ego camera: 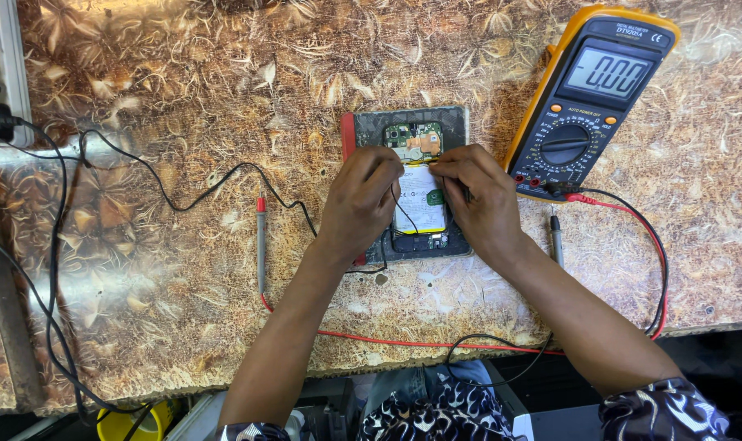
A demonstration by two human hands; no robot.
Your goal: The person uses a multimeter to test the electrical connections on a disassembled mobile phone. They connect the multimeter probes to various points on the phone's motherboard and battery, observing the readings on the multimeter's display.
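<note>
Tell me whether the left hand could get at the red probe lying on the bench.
Probably yes: the red probe lies uncovered just left of the left hand, only a black lead nearby; but that hand's fingers rest on the opened phone.

Both arms reach fwd. Left hand (361, 200) & right hand (479, 196) close together, fingers bent, tips pinched, nearly touching.

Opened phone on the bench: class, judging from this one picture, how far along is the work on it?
Done: the phone lies with its back off, board and battery exposed. In hand: left hand and right hand pinch something small near the battery's top edge. Not yet used: the multimeter reads zero; its red probe lies untouched.
</note>
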